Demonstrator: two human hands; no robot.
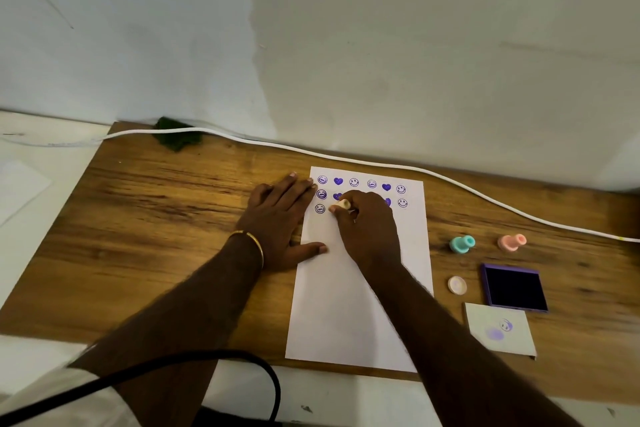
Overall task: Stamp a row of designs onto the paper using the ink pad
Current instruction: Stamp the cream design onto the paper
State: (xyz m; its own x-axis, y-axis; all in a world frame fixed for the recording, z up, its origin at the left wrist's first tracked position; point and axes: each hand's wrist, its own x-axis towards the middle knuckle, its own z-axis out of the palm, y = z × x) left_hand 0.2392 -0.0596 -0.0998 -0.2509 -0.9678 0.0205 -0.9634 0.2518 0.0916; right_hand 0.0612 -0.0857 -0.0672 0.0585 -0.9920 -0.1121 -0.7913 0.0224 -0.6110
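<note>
A white sheet of paper (349, 305) lies upright on the wooden table (156, 218). Two rows of purple faces and hearts run along its top, and one face (320, 208) starts a third row. My right hand (367, 229) is closed around a small cream stamp (344, 204), pressed down just right of that face. My left hand (280, 218) lies flat, fingers spread, on the paper's left edge. The open purple ink pad (514, 288) sits to the right of the paper.
A teal stamp (462, 243) and a pink stamp (512, 242) lie right of the paper. A round cream cap (457, 285) and the pad's white lid (498, 328) sit nearby. A white cable (450, 180) runs along the back; a black cable (207, 362) crosses the front.
</note>
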